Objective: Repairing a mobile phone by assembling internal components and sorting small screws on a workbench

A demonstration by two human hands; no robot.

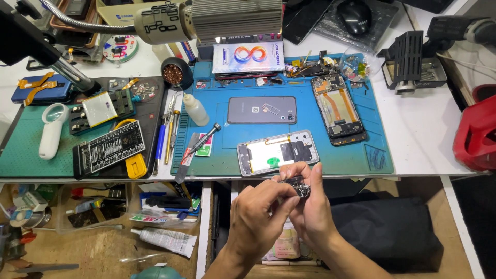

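Below the bench's front edge, a small dark phone part (298, 187) sits pinched between the fingertips of both hands, left hand (258, 219) and right hand (312, 209) pressed together. Just beyond lies an opened phone frame (277, 152) on the blue work mat (372, 150); a grey phone (262, 110), screwdriver (199, 144) and white bench (423, 129) surround it.

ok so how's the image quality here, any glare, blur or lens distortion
Head view: bright, even light on the blue mat, soft shadows only. Mild glare on the open phone frame. The table edge bows, so wide-angle distortion. The lamp head is close and soft. Both hands and the small dark part are fairly sharp.
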